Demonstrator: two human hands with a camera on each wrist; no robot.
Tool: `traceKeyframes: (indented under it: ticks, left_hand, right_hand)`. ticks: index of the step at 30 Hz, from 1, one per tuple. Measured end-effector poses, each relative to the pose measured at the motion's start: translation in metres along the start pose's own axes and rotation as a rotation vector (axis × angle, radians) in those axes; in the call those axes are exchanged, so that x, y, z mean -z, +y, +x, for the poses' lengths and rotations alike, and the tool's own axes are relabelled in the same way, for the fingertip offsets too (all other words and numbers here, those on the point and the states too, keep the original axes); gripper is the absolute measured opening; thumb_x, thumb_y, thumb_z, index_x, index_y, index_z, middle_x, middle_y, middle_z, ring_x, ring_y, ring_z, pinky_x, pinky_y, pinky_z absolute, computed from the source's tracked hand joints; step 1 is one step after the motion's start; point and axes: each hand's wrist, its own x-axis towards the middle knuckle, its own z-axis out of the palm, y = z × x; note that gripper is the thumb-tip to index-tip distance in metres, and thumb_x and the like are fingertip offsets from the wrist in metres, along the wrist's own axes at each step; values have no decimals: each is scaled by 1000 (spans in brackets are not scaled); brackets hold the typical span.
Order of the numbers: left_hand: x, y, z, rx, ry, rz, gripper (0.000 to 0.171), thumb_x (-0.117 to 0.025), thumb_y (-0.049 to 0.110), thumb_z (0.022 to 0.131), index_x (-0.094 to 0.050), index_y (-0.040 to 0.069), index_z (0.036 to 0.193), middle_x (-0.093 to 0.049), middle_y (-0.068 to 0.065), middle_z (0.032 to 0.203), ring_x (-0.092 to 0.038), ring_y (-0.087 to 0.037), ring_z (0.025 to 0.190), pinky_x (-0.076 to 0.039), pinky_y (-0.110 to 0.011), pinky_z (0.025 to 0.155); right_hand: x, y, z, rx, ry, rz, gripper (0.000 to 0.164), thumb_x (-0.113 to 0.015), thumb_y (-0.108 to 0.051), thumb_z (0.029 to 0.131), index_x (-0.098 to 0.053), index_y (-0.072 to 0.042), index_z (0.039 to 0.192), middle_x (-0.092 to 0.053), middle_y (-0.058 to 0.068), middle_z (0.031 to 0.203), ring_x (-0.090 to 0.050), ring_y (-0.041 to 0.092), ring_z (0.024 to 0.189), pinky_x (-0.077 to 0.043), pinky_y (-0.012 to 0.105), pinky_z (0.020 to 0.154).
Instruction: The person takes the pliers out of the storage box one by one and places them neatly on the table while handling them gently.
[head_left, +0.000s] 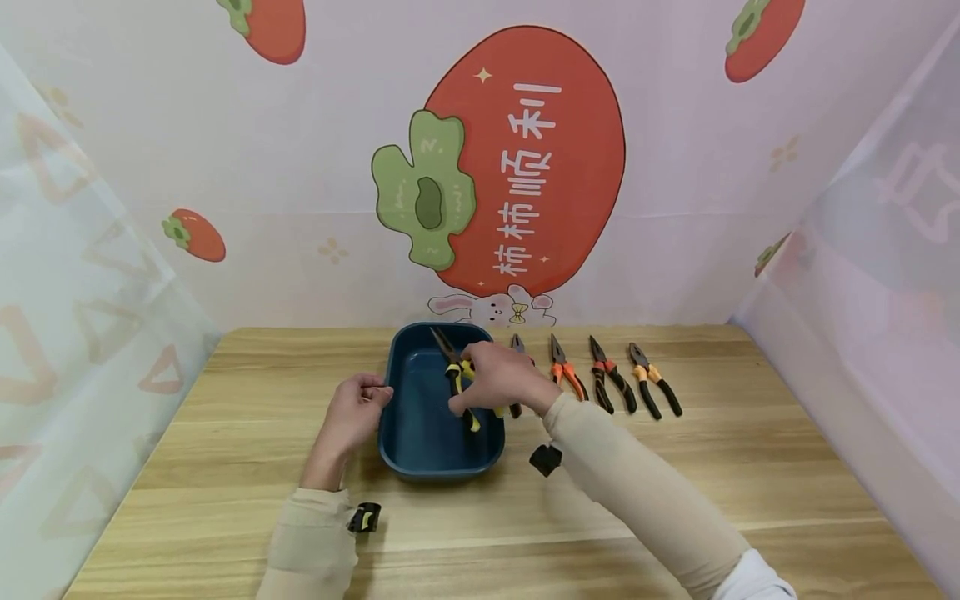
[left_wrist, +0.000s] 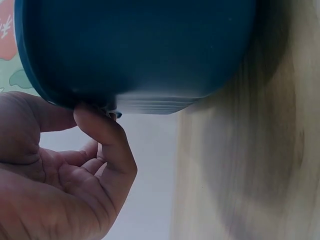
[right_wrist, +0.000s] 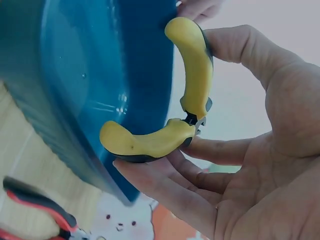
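Note:
A deep blue plastic bin (head_left: 442, 475) with rounded corners stands on the table. My left hand (head_left: 358, 408) pinches its left rim between thumb and finger; the left wrist view shows the fingertips at the bin's edge (left_wrist: 65, 102). Over the bin, my right hand (head_left: 498, 379) holds long-nose pliers (head_left: 454, 379) by their yellow-and-black handles. Their dark jaws point away toward the bin's far side. In the right wrist view the yellow handles (right_wrist: 197, 75) are spread apart, with the thumb on one and fingers on the other.
Right of the bin, several pliers lie in a row: one partly hidden pair (head_left: 517, 342) behind my right hand, orange-handled pliers (head_left: 568, 371), black-and-red pliers (head_left: 611, 375), and orange-and-black pliers (head_left: 652, 379). A printed cloth (head_left: 300, 283) hangs behind the wooden table (head_left: 247, 433).

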Motion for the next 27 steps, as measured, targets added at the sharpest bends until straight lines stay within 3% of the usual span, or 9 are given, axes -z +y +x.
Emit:
traceKeyframes:
  ticks: [4, 7, 13, 19, 21, 27]
  left_hand:
    - [1, -2, 1, -5, 7, 13, 26, -55, 4, 102, -54, -15, 120, -53, -12, 88, -50, -19, 76, -44, -28, 65]
    - [2, -3, 2, -3, 12, 12, 26, -55, 4, 102, -54, -15, 121, -54, -12, 89, -50, -20, 79, -44, -28, 68]
    - [2, -5, 2, 11, 13, 18, 28, -54, 5, 103, -53, -15, 122, -54, -14, 92, -51, -24, 84, -44, -30, 71]
    - [2, -8, 2, 22, 16, 19, 29, -54, 5, 103, -53, -15, 123, -54, -13, 91, -52, -24, 83, -44, -29, 70]
    - [2, -7, 2, 23, 18, 15, 29, -55, 6, 103, -53, -15, 123, -53, -12, 89, -51, -23, 82, -44, -28, 69]
    - [3, -8, 1, 29, -1, 32, 31, -55, 8, 103, -52, -14, 126, -55, -13, 92, -53, -24, 85, -45, -29, 71]
  right_hand:
    - [8, 7, -15, 19, 29, -8, 74, -84, -38, 79, -57, -7, 141, -64, 3, 117, -58, 19, 90, -53, 33, 71]
    - [14, 14, -27, 17, 40, 0, 74, -83, -35, 79, -56, -7, 142, -65, 5, 119, -61, 21, 81, -53, 36, 67]
    - [20, 36, -44, 12, 89, -8, 73, -84, -32, 80, -56, -7, 143, -67, 8, 123, -63, 18, 78, -54, 38, 72]
    - [26, 61, -59, 4, 128, -31, 73, -84, -29, 78, -57, -7, 142, -66, 10, 124, -64, 20, 82, -51, 35, 62]
    - [28, 70, -65, -7, 145, -52, 72, -84, -30, 78, -58, -5, 140, -67, 11, 121, -62, 18, 89, -51, 35, 65]
    - [35, 96, -79, -75, 165, -50, 74, -83, -28, 77, -57, -1, 140, -68, 11, 114, -60, 18, 81, -48, 34, 60]
